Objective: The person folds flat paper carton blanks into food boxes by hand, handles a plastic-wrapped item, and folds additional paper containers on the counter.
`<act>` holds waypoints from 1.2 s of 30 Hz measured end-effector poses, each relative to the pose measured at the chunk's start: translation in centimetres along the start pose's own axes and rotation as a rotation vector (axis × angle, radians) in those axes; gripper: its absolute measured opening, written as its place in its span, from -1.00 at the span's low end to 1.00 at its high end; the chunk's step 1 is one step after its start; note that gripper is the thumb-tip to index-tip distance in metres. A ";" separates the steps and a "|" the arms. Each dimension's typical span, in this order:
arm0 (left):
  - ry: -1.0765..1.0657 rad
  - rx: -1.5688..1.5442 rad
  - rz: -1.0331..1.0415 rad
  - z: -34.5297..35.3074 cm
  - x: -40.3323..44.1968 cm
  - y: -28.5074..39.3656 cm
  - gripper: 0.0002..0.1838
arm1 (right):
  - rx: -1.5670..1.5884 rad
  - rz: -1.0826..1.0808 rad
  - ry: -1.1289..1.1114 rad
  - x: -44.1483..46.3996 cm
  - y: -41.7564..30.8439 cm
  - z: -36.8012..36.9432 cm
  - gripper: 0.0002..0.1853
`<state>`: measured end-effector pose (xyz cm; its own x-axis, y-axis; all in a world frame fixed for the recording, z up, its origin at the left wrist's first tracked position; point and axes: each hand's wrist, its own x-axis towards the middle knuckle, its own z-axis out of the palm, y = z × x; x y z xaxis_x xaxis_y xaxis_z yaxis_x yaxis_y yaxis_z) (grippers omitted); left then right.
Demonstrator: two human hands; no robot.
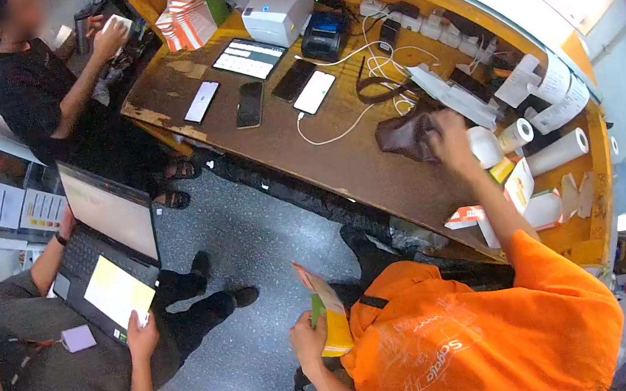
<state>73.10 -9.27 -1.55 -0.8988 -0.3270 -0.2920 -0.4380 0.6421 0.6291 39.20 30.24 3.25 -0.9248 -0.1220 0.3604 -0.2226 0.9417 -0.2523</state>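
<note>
My left hand (307, 340), at the bottom centre, is closed round a folded yellow, green and orange carton (334, 321). On the brown desk (232, 149), my right hand (449, 139) grips the right end of a dark brown leather pouch (404, 137), its fingers partly hidden. White paper rolls (515, 135) lie just right of that hand. A dark strap (386, 88) and white cables lie behind the pouch.
Phones (250, 105), a tablet (250, 59), a label printer (279, 14) and folded cartons (192, 16) occupy the desk's far side. At left, one person holds a laptop (110, 219); another (39, 91) stands behind, holding a white object.
</note>
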 end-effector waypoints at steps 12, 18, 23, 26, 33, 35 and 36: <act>-0.550 0.142 0.362 7.6 -1.3 2.9 -0.79 | 0.475 -0.364 -1.014 -22.7 -15.2 3.0 -0.75; -0.771 0.238 0.200 3.4 -0.5 10.7 -0.74 | 0.612 -0.183 -0.674 -22.4 -11.1 -3.0 -0.62; -0.651 0.344 0.404 8.5 4.3 -0.1 -0.60 | 0.387 0.221 -0.505 -19.7 -4.7 -10.6 -0.65; -0.593 0.355 0.389 6.3 3.9 3.7 -0.72 | 0.359 0.439 -0.187 -18.7 1.3 -12.3 -0.68; -0.447 0.200 0.200 10.2 2.7 4.6 -0.72 | 0.300 0.431 0.072 -6.9 11.3 -14.2 -0.77; -0.405 0.194 0.134 11.3 1.7 4.7 -0.72 | 0.330 0.375 0.031 -3.6 9.6 -12.2 -0.77; -0.399 0.176 0.128 12.3 1.9 5.0 -0.71 | 0.382 0.259 -0.021 -2.4 8.7 -10.2 -0.77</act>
<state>68.96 1.85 -7.78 -0.8676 0.0332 -0.4961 -0.2884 0.7792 0.5565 42.62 41.97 9.34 -0.9700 0.0923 0.2247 -0.0774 0.7593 -0.6461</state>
